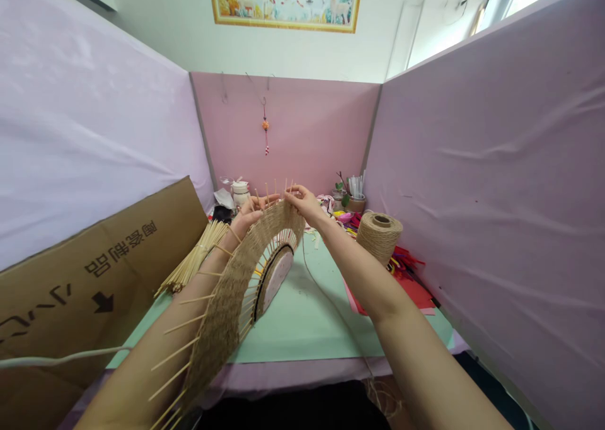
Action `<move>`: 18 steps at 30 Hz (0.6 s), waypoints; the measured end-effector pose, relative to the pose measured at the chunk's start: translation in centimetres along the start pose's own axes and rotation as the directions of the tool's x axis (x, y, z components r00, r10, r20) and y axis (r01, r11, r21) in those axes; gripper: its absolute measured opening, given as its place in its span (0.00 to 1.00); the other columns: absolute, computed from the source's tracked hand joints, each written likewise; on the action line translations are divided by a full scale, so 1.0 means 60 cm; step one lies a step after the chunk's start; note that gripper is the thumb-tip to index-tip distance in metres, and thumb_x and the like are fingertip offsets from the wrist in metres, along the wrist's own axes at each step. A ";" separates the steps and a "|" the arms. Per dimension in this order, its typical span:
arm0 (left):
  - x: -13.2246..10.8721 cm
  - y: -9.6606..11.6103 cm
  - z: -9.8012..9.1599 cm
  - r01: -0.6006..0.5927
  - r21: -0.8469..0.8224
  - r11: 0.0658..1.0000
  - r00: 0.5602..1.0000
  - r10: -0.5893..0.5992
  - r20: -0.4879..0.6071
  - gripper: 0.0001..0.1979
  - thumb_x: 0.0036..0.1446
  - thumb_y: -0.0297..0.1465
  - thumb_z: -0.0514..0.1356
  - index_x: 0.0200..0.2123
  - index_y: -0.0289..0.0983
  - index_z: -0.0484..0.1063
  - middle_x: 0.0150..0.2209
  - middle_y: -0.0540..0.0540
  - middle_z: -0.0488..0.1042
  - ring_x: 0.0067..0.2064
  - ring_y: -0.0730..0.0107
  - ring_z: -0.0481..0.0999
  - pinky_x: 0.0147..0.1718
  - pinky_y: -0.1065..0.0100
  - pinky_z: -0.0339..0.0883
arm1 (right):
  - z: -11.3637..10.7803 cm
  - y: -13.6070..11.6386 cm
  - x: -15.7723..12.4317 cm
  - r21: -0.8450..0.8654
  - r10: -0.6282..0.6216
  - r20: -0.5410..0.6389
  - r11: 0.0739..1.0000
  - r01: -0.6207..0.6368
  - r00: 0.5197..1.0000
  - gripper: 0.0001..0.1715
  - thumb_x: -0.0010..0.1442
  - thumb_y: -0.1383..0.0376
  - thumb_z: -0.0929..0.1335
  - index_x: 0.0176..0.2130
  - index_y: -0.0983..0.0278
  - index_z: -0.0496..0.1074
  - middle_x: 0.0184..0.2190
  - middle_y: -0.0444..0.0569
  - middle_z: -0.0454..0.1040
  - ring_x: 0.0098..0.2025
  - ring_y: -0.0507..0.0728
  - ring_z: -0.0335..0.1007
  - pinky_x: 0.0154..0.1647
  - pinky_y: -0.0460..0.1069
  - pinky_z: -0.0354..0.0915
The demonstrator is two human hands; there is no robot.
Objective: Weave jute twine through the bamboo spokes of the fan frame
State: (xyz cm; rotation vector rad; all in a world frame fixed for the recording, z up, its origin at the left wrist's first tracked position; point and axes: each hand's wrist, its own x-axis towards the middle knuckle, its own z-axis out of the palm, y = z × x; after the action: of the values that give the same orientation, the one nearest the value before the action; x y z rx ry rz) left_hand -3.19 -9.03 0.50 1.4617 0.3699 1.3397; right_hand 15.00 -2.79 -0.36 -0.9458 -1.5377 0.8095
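Observation:
A round woven disc (236, 291) of jute twine on radiating wooden sticks stands on edge over the green mat (302, 316), leaning toward me. My left hand (250, 215) grips its far rim from behind, fingers curled round the weave. My right hand (302, 202) pinches the top rim among the upright stick ends, apparently on the twine strand. A strand of twine (326, 297) trails from there across the mat toward me.
A spool of jute twine (379, 234) stands right of my forearm, with red and coloured paper scraps (411, 272) beside it. A bundle of loose sticks (198, 256) lies left. A cardboard sheet (94, 278) leans at the left. Jars and cups (354, 200) line the back wall.

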 end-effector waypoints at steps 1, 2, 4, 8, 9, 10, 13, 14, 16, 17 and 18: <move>-0.001 0.002 0.000 0.005 0.017 1.000 1.000 -0.005 0.004 0.18 0.36 0.40 0.70 0.27 0.38 0.67 0.49 0.41 0.75 0.55 0.48 0.70 0.56 0.48 0.57 | 0.001 0.001 0.001 0.025 -0.015 0.006 1.000 0.015 1.000 0.23 0.52 0.53 0.68 0.46 0.61 0.68 0.26 0.40 0.68 0.23 0.47 0.58 0.24 0.42 0.56; -0.004 0.004 0.000 0.006 0.034 0.999 1.000 -0.006 0.003 0.19 0.37 0.40 0.70 0.28 0.38 0.67 0.49 0.41 0.75 0.55 0.47 0.69 0.56 0.47 0.56 | 0.001 0.002 0.002 0.046 -0.019 0.020 0.999 0.018 1.000 0.25 0.52 0.53 0.68 0.47 0.61 0.68 0.26 0.39 0.68 0.23 0.47 0.58 0.23 0.42 0.56; -0.011 0.008 0.000 0.006 0.059 0.998 1.000 -0.006 -0.007 0.19 0.37 0.40 0.69 0.32 0.38 0.69 0.49 0.41 0.75 0.56 0.48 0.68 0.56 0.48 0.56 | 0.001 0.003 0.004 0.071 -0.012 0.067 0.997 0.007 0.998 0.24 0.51 0.52 0.69 0.44 0.62 0.69 0.26 0.40 0.68 0.22 0.46 0.57 0.22 0.42 0.54; -0.042 0.025 0.004 0.035 0.041 0.999 0.999 -0.034 -0.020 0.24 0.41 0.39 0.68 0.43 0.40 0.70 0.55 0.41 0.71 0.59 0.50 0.65 0.57 0.51 0.58 | -0.002 -0.005 0.010 0.065 0.015 0.193 0.997 -0.028 0.981 0.20 0.47 0.50 0.70 0.29 0.64 0.69 0.21 0.39 0.63 0.20 0.46 0.53 0.18 0.42 0.49; -0.053 0.033 0.004 0.054 0.024 0.998 0.999 -0.054 -0.011 0.25 0.42 0.39 0.67 0.46 0.40 0.70 0.57 0.41 0.69 0.60 0.51 0.64 0.57 0.51 0.59 | -0.003 -0.011 0.011 0.071 0.019 0.208 0.997 -0.034 0.978 0.20 0.46 0.50 0.71 0.28 0.64 0.68 0.20 0.38 0.62 0.19 0.46 0.52 0.18 0.43 0.48; -0.065 0.043 0.004 0.075 0.004 0.997 0.997 -0.075 0.004 0.26 0.43 0.39 0.66 0.47 0.41 0.70 0.59 0.41 0.66 0.61 0.50 0.62 0.56 0.52 0.60 | -0.004 -0.019 0.012 0.084 0.018 0.212 0.996 -0.037 0.977 0.20 0.46 0.50 0.71 0.27 0.63 0.67 0.20 0.38 0.61 0.19 0.46 0.52 0.18 0.43 0.47; -0.103 0.076 -0.004 0.114 -0.048 0.992 0.992 -0.110 0.066 0.26 0.47 0.43 0.63 0.51 0.43 0.69 0.62 0.41 0.63 0.63 0.47 0.60 0.55 0.50 0.62 | -0.007 -0.059 0.012 0.119 -0.021 0.168 0.993 0.001 0.986 0.20 0.44 0.51 0.71 0.27 0.63 0.66 0.21 0.39 0.63 0.20 0.46 0.53 0.19 0.43 0.49; -0.115 0.087 -0.009 0.121 -0.050 0.991 0.990 -0.117 0.074 0.26 0.47 0.44 0.62 0.51 0.43 0.70 0.61 0.41 0.63 0.62 0.46 0.61 0.55 0.50 0.63 | -0.008 -0.077 0.012 0.112 -0.048 0.138 0.993 0.032 0.989 0.20 0.44 0.52 0.72 0.28 0.63 0.66 0.21 0.39 0.63 0.21 0.46 0.54 0.19 0.43 0.50; -0.135 0.105 -0.023 0.154 -0.017 0.988 0.987 -0.154 0.037 0.25 0.48 0.44 0.62 0.50 0.44 0.71 0.60 0.41 0.66 0.59 0.46 0.65 0.50 0.52 0.68 | -0.010 -0.121 0.012 0.044 -0.119 0.073 0.992 0.116 0.990 0.18 0.45 0.53 0.71 0.28 0.63 0.66 0.22 0.40 0.64 0.22 0.47 0.56 0.22 0.44 0.53; -0.142 0.113 -0.030 0.182 0.014 0.983 0.983 -0.182 -0.008 0.24 0.48 0.43 0.62 0.50 0.44 0.71 0.58 0.41 0.67 0.57 0.47 0.69 0.46 0.54 0.70 | -0.011 -0.145 0.012 -0.011 -0.168 0.033 0.986 0.168 0.985 0.17 0.46 0.54 0.71 0.28 0.64 0.67 0.22 0.40 0.64 0.23 0.48 0.57 0.24 0.44 0.54; -0.147 0.119 -0.037 0.212 0.050 0.976 0.976 -0.209 -0.069 0.23 0.48 0.41 0.62 0.49 0.44 0.72 0.57 0.41 0.69 0.53 0.49 0.72 0.41 0.57 0.72 | -0.013 -0.168 0.014 -0.075 -0.217 -0.005 0.974 0.216 0.976 0.16 0.47 0.55 0.71 0.28 0.64 0.68 0.22 0.41 0.65 0.25 0.49 0.58 0.25 0.45 0.56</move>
State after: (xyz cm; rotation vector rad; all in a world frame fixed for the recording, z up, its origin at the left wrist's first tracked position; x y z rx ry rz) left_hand -10.87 -17.68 1.36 1.3872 0.5920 1.2144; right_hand 14.25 -6.56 9.02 -0.8172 -1.6362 0.5938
